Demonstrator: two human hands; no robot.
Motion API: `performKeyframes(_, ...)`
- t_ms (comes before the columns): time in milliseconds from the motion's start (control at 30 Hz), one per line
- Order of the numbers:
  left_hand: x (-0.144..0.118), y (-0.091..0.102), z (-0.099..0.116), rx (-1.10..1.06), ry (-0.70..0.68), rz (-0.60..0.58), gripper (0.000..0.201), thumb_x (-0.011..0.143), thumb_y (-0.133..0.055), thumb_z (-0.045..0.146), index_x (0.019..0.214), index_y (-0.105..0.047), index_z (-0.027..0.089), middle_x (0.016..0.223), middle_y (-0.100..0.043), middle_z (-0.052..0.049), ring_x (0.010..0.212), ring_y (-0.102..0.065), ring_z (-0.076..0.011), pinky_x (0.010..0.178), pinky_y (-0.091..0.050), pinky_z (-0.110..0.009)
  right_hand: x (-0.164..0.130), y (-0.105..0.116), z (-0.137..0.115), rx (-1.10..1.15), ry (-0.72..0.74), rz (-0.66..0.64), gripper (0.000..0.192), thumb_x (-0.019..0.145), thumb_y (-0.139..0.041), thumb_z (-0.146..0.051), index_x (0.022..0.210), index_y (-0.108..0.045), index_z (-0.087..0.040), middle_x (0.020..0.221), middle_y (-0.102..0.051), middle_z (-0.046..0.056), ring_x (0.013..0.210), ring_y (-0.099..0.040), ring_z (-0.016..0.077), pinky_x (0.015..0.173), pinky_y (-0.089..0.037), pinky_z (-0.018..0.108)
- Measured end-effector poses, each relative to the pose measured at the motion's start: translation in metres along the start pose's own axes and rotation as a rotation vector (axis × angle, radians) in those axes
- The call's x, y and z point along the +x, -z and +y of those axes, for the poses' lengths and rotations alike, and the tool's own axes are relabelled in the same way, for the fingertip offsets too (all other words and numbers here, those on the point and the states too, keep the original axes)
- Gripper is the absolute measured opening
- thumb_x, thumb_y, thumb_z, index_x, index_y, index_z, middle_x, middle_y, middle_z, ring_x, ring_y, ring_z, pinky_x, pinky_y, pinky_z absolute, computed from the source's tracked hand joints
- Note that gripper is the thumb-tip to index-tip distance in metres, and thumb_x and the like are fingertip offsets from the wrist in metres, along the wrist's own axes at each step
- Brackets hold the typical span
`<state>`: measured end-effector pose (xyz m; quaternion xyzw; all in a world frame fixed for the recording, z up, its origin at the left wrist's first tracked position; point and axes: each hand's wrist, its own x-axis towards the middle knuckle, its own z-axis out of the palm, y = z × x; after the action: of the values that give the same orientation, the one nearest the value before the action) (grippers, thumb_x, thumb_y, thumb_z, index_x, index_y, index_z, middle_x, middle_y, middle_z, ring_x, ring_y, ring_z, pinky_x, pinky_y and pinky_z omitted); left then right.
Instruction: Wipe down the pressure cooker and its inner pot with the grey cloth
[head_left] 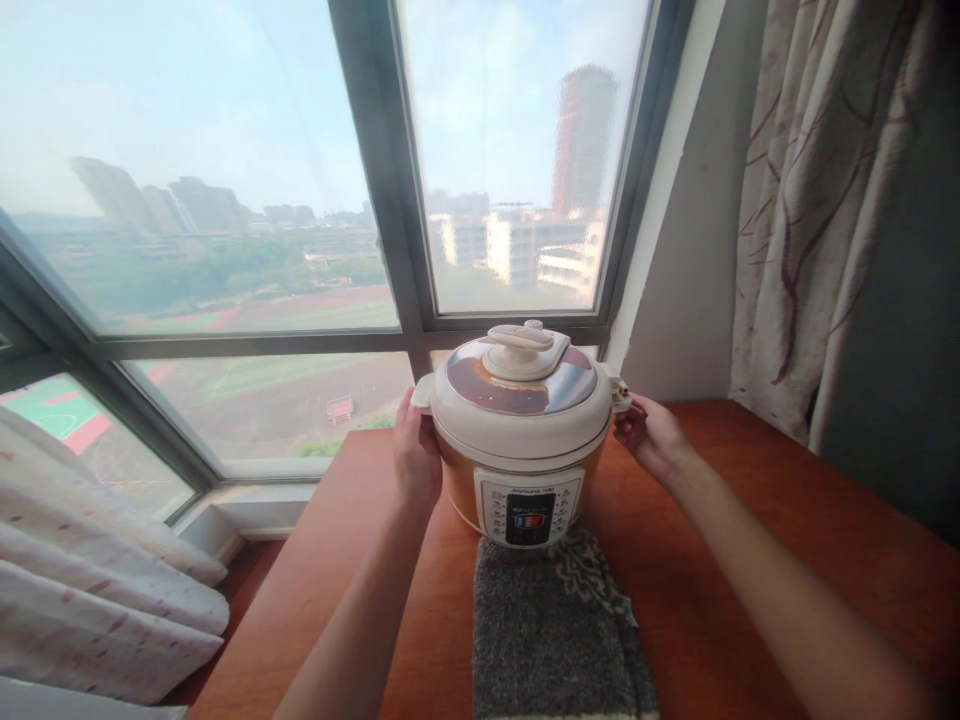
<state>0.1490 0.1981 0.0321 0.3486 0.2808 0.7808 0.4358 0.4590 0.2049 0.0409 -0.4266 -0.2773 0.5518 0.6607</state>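
An electric pressure cooker [525,440] with a white lid rim, shiny lid top and golden-brown body stands upright on the wooden table, its control panel [530,510] facing me. My left hand [417,455] is closed at the left side handle, fingers partly hidden behind the cooker. On the other side, my right hand [646,432] has its fingers curled around the right side handle [619,392]. A folded dark grey cloth [559,640] with a pale leaf pattern lies directly in front of the cooker, reaching its base.
The reddish-brown table [742,560] has its left edge near my left forearm. Behind it rise large windows with a grey frame [401,190]. Patterned curtains hang at the right [814,190] and lower left. A white wall [671,300] borders the table's back right.
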Motion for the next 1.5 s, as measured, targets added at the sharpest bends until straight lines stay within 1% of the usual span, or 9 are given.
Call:
performKeyframes(167, -0.009, 0.027, 0.007, 0.088, 0.076, 0.083, 0.039, 0.090, -0.062, 0.045, 0.118, -0.063, 0.018, 0.117, -0.073, -0.012, 0.118, -0.065, -0.0243, 0.109, -0.042, -0.042, -0.037, 0.032, 0.011, -0.145, 0.070, 0.043, 0.029, 0.073, -0.077, -0.030, 0.098, -0.065, -0.019, 0.068, -0.068, -0.001, 0.049, -0.054, 0.0098, 0.045, -0.041, 0.018)
performKeyframes(300, -0.038, 0.045, 0.017, 0.312, 0.090, 0.188, 0.035, 0.090, -0.059, 0.051, 0.103, -0.067, 0.018, 0.106, -0.073, -0.010, 0.109, -0.067, -0.0250, 0.096, -0.048, -0.040, -0.078, 0.058, 0.031, -0.432, 0.216, -0.039, 0.034, 0.073, -0.079, -0.048, 0.085, -0.069, -0.017, 0.067, -0.066, 0.001, 0.055, -0.056, 0.0129, 0.049, -0.043, 0.022)
performKeyframes(500, -0.082, 0.044, 0.027, 0.511, 0.158, 0.042, 0.038, 0.086, -0.065, 0.056, 0.085, -0.069, 0.018, 0.090, -0.068, -0.006, 0.092, -0.067, -0.0236, 0.078, -0.053, -0.034, -0.159, 0.058, 0.067, -0.823, 0.180, -0.517, 0.033, 0.099, -0.052, -0.046, 0.088, -0.069, -0.020, 0.080, -0.071, 0.006, 0.076, -0.067, 0.0205, 0.068, -0.055, 0.030)
performKeyframes(567, -0.090, 0.042, 0.025, 0.561, 0.165, -0.003, 0.038, 0.086, -0.065, 0.056, 0.085, -0.070, 0.019, 0.087, -0.069, -0.006, 0.088, -0.066, -0.0231, 0.077, -0.053, -0.033, -0.180, 0.050, 0.077, -1.061, 0.373, -0.731, 0.023, 0.096, -0.057, -0.039, 0.103, -0.071, -0.022, 0.107, -0.075, 0.011, 0.100, -0.070, 0.0250, 0.088, -0.056, 0.037)
performKeyframes(700, -0.096, 0.044, 0.014, 0.664, 0.137, -0.086, 0.038, 0.087, -0.063, 0.057, 0.085, -0.070, 0.020, 0.083, -0.071, -0.006, 0.085, -0.066, -0.0232, 0.076, -0.052, -0.033, -0.197, 0.041, 0.099, -1.479, 0.858, -0.999, 0.045, 0.090, -0.065, -0.036, 0.134, -0.060, -0.026, 0.147, -0.060, 0.014, 0.131, -0.058, 0.0328, 0.104, -0.050, 0.047)
performKeyframes(833, -0.095, 0.049, 0.008, 0.666, 0.158, -0.119, 0.040, 0.087, -0.063, 0.059, 0.082, -0.070, 0.020, 0.081, -0.072, -0.006, 0.083, -0.067, -0.0234, 0.074, -0.052, -0.033, -0.196, 0.038, 0.117, -1.673, 1.005, -0.969, 0.053, 0.090, -0.063, -0.036, 0.141, -0.054, -0.025, 0.148, -0.058, 0.016, 0.131, -0.057, 0.0329, 0.102, -0.050, 0.045)
performKeyframes(967, -0.091, 0.056, 0.011, 0.658, 0.160, -0.109, 0.039, 0.087, -0.063, 0.057, 0.082, -0.072, 0.019, 0.081, -0.072, -0.007, 0.080, -0.067, -0.0224, 0.074, -0.052, -0.032, -0.194, 0.032, 0.117, -1.709, 0.864, -0.991, 0.061, 0.088, -0.066, -0.040, 0.145, -0.051, -0.024, 0.151, -0.055, 0.013, 0.131, -0.055, 0.0319, 0.106, -0.044, 0.043)
performKeyframes(1167, -0.088, 0.060, 0.015, 0.600, 0.194, -0.101, 0.038, 0.084, -0.067, 0.056, 0.082, -0.072, 0.018, 0.080, -0.071, -0.006, 0.078, -0.066, -0.0218, 0.076, -0.053, -0.034, -0.190, 0.013, 0.123, -1.758, 0.721, -0.900, 0.058, 0.085, -0.064, -0.018, 0.142, -0.054, -0.023, 0.138, -0.066, 0.005, 0.119, -0.059, 0.0298, 0.102, -0.044, 0.041)
performKeyframes(1500, -0.088, 0.060, 0.018, 0.606, 0.201, -0.108, 0.034, 0.083, -0.069, 0.052, 0.080, -0.073, 0.018, 0.078, -0.071, -0.006, 0.077, -0.065, -0.0214, 0.075, -0.052, -0.033, -0.192, 0.022, 0.154, -1.711, 1.065, -0.655, 0.039, 0.089, -0.066, -0.017, 0.127, -0.062, -0.026, 0.122, -0.073, 0.003, 0.104, -0.066, 0.0266, 0.081, -0.049, 0.036)
